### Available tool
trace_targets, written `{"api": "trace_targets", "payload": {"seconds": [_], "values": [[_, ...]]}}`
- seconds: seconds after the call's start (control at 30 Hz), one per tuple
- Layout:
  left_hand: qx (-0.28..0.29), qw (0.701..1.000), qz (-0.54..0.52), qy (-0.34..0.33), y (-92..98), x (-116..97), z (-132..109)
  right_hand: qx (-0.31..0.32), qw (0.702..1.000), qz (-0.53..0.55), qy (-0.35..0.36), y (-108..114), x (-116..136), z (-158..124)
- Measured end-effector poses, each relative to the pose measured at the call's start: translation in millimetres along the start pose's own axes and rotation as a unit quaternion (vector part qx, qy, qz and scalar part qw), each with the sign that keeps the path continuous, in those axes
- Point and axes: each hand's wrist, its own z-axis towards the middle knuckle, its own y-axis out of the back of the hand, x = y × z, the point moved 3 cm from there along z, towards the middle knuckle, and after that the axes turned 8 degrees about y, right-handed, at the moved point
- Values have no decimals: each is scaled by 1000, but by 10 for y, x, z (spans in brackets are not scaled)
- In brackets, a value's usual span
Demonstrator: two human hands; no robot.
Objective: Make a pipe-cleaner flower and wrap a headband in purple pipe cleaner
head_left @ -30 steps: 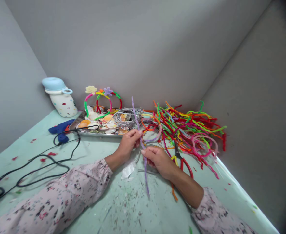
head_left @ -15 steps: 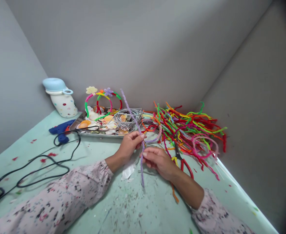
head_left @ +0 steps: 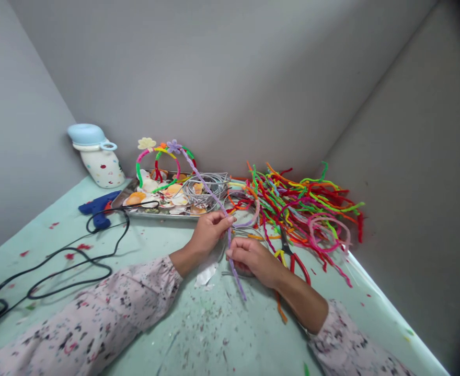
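Observation:
A long purple pipe cleaner [head_left: 205, 184] slants across the middle of the head view, its upper end in front of the decorated headbands. My left hand [head_left: 211, 234] pinches it near its middle between thumb and fingers. Just below, my right hand [head_left: 251, 257] is closed on the same pipe cleaner, with the lower end [head_left: 238, 284] sticking out under the fingers. Grey wire [head_left: 233, 274] lies behind and under my right hand, partly hidden by it.
Behind my hands a metal tray [head_left: 163, 214] holds shells, a coil of wire [head_left: 204, 187] and two flower-topped headbands [head_left: 138, 169]. A heap of coloured pipe cleaners [head_left: 292, 201] and scissors [head_left: 301, 267] lie right. Left are a glue gun [head_left: 100, 206], black cord [head_left: 108, 271] and bottle [head_left: 102, 166].
The purple pipe cleaner has tilted: its upper end has swung left and its lower end right. Both hands stay nearly in place, still gripping it.

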Motion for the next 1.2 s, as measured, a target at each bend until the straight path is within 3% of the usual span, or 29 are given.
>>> {"api": "trace_targets", "payload": {"seconds": [0.5, 0.8, 1.2], "values": [[-11, 1000, 9, -13, 39, -15, 20, 63, 992, -108, -2, -43, 22, -26], [111, 991, -60, 50, -44, -6, -17, -6, 998, 58, 25, 54, -67, 30], [90, 989, -101, 53, -29, 18, 6, 62, 995, 68, -24, 29, -84, 3]]}}
